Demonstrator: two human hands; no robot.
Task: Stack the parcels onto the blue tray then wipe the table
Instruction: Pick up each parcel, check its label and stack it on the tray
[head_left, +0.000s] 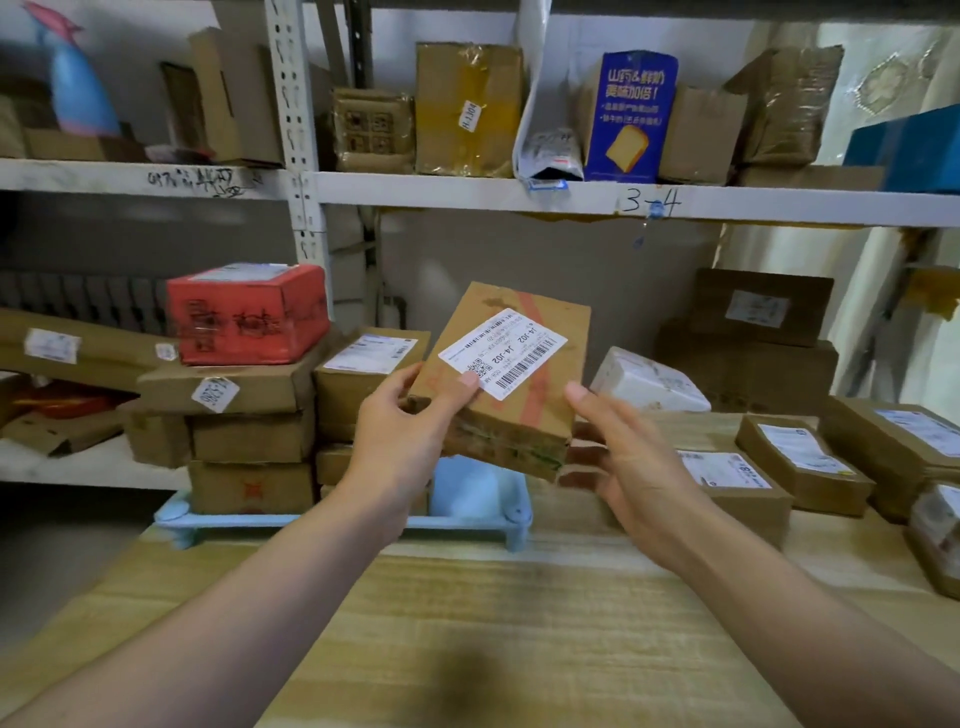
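Head view, left hand (410, 431) gripping a cardboard parcel (506, 379) above the blue tray (478, 514), right hand (631, 457) open beside it, fingers relaxed

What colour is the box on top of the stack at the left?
Red, with dark print and a white label on top; the head view shows it.

The blue tray (511, 514) is mostly hidden behind stacked boxes (249, 447) and the held parcel (506, 379).
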